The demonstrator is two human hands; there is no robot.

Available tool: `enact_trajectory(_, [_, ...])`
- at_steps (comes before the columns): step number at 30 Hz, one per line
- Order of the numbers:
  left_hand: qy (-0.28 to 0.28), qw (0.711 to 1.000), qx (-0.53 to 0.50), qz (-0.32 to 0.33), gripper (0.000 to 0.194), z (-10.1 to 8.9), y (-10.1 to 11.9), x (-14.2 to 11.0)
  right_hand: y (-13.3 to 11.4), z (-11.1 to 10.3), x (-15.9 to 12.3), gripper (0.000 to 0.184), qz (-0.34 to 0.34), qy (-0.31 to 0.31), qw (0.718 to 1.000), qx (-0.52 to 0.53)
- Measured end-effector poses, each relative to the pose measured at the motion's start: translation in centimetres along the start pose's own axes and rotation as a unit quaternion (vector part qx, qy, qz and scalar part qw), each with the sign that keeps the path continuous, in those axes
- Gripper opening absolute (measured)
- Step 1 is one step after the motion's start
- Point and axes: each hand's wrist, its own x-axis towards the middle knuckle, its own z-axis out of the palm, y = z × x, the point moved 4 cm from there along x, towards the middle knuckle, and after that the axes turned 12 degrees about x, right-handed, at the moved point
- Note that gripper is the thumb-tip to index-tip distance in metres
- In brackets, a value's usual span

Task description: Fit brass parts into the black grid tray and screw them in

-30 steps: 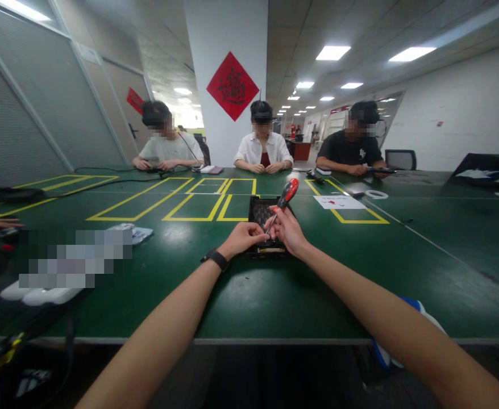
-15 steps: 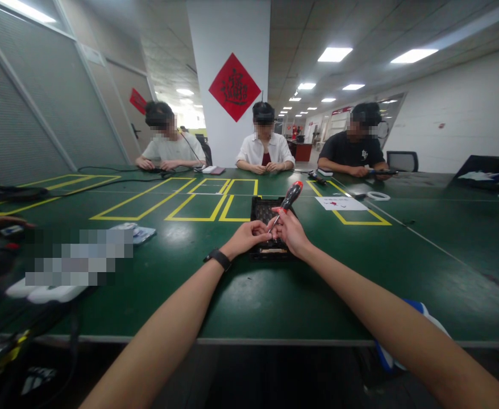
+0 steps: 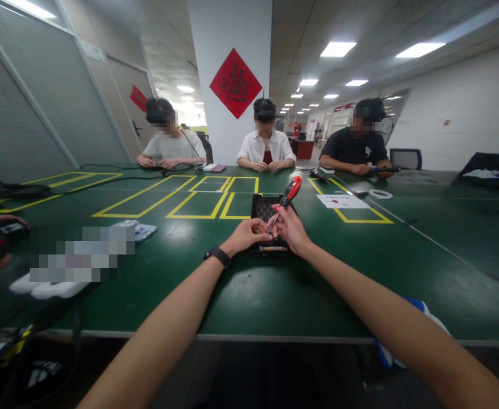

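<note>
Fingers over the black case [image 3: 270, 255]: right hand [image 3: 295, 234] holds the slanting screwdriver [image 3: 290, 193]; left hand's [image 3: 244, 237] grip unclear.
Tool probably light, stiff; thick handle [image 3: 294, 185] likely surest hold, thin shaft [image 3: 274, 222] slippery.

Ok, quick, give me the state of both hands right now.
Left hand: fingers closed by the screwdriver's tip; any held piece can't be made out.
Right hand: closed, holding the screwdriver.

"What is lying on the table [image 3: 249, 307]?"
"A case [image 3: 270, 254], with a packet [image 3: 146, 232] lying to its left and a paper sheet [image 3: 344, 201] resting to its right."
"And behind?"
"Three people [image 3: 266, 149] are sitting along the far side."
</note>
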Motion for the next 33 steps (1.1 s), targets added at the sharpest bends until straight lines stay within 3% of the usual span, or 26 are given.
enact_trajectory(7, [-0.036,0.999,0.025,0.006,0.032,0.0,-0.4,0.1,0.0,0.0,0.0,0.034,0.010,0.000,1.000,-0.012])
enact_trajectory(9, [-0.021,0.999,0.038,0.015,0.034,0.0,-0.1,0.1,0.0,-0.1,0.1,0.033,-0.004,0.017,1.000,-0.023])
enact_trajectory(12, [0.075,0.994,0.079,0.023,0.036,-0.6,0.5,0.0,-0.5,-0.6,-0.1,0.032,-0.074,0.080,0.992,-0.064])
enact_trajectory(15, [0.187,0.971,0.143,0.036,0.030,-1.3,1.0,-0.3,-1.3,-1.1,-0.6,0.031,-0.152,0.160,0.963,-0.157])
enact_trajectory(17, [0.216,0.960,0.174,0.044,0.028,-1.5,1.0,-0.3,-1.5,-1.3,-0.8,0.030,-0.171,0.181,0.942,-0.226])
enact_trajectory(23, [0.235,0.950,0.201,0.043,0.023,-1.4,0.6,-0.2,-1.0,-1.6,-0.8,0.026,-0.140,0.177,0.922,-0.314])
enact_trajectory(33, [0.229,0.951,0.203,0.042,0.022,-1.1,1.2,-0.4,-0.6,-2.0,-0.5,0.027,-0.129,0.185,0.923,-0.311])
